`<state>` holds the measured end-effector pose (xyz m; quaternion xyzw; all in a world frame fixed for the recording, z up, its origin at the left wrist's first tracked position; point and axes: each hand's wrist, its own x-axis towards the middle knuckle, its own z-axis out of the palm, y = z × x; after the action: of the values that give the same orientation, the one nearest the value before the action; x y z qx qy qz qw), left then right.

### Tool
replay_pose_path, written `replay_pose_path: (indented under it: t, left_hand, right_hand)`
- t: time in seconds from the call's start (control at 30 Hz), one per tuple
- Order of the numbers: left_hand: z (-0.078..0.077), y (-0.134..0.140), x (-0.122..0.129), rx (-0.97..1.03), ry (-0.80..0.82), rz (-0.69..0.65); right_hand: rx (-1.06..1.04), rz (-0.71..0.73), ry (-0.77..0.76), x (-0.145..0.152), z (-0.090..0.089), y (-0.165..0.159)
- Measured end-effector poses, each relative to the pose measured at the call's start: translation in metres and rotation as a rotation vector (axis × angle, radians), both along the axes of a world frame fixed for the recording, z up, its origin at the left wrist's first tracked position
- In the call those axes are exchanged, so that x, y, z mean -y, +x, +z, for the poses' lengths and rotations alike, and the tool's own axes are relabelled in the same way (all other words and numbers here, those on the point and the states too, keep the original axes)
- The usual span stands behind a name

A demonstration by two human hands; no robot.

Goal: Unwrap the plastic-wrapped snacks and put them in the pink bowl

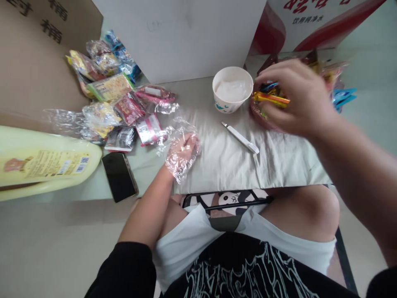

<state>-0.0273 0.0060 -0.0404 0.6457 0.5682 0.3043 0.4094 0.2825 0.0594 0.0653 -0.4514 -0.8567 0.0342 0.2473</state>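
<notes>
My left hand (184, 149) is closed at the middle of the cloth, with a crinkled clear plastic bag (178, 169) bunched around it. My right hand (299, 97) is over a pinkish basket (263, 118) at the right. Slightly blurred, its thumb and fingers close around a yellow-and-orange wrapped stick (273, 99). Next to the stick shows a small blue wrapper (268, 87); the hand hides much of the basket. Left of the basket stands a white paper cup (232, 91) with whitish, translucent material inside. A white-handled utility knife (241, 138) lies below the cup.
Wrapped snacks (108, 91) are heaped at the left, by a cardboard box (37, 62). Nearer me are a pale yellow bottle (46, 163) on its side and a phone (120, 176). A white box (186, 37) and a red-and-white carton (310, 25) stand behind.
</notes>
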Motion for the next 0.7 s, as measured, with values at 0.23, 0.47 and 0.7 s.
replay_pose_path:
  t: [0.23, 0.47, 0.7]
  left_hand:
    - [0.006, 0.007, 0.024, -0.203, 0.08, -0.458]
    - [0.015, -0.003, 0.028, -0.219, 0.122, -0.411]
    - [0.021, -0.022, 0.009, -0.134, 0.062, -0.14]
  right_hand:
    - [-0.002, 0.441, -0.342, 0.016, -0.022, -0.087]
    - [-0.006, 0.567, -0.357, 0.04, -0.028, -0.072]
    - [-0.233, 0.329, -0.122, 0.095, -0.072, -0.017]
